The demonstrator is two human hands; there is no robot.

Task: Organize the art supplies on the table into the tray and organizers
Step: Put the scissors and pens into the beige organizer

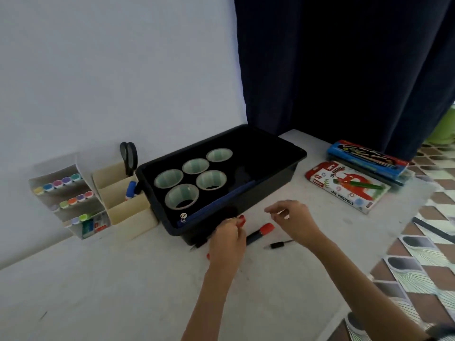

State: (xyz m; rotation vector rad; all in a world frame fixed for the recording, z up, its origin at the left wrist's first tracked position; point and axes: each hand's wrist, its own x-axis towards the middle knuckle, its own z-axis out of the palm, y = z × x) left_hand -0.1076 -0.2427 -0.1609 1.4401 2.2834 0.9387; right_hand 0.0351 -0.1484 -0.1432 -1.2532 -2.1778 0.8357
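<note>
The left hand's [227, 242] fingers [231, 225] are curled tight round a red-capped pen [242, 220], whose glossy cap sticks out above the knuckles against the near wall of the tray; how many pens sit in that fist cannot be told. The right hand [295, 220] hovers just beside it with its fingers loosely bent, thumb and forefinger close together, and the blur hides whether they pinch anything. Between the two wrists, on the matte white table [110, 279], lie two loose things: a marker [260, 233] with a dark round barrel and a red cap, and a small black tool [278, 245] with a thin point. The tray [273, 189] is a smooth black plastic rectangle with rounded corners; inside stand five round, ribbed, pale translucent cups [195, 166], and a blue zip [221, 201] runs along its front wall. Touching the tray's left end is a cream stepped organizer [128, 217] of three compartments, with black-handled scissors [128, 156] upright in the rear one and a blue-capped stick [131, 189] in the middle one. Left of that, a white tiered rack [73, 166] shows three rows of coloured marker caps, five in the top row. Right of the tray lies a flat card box [344, 190] printed "OIL PASTELS", and just behind it a stack of blue boxes [366, 158] whose lettering is unreadable.
</note>
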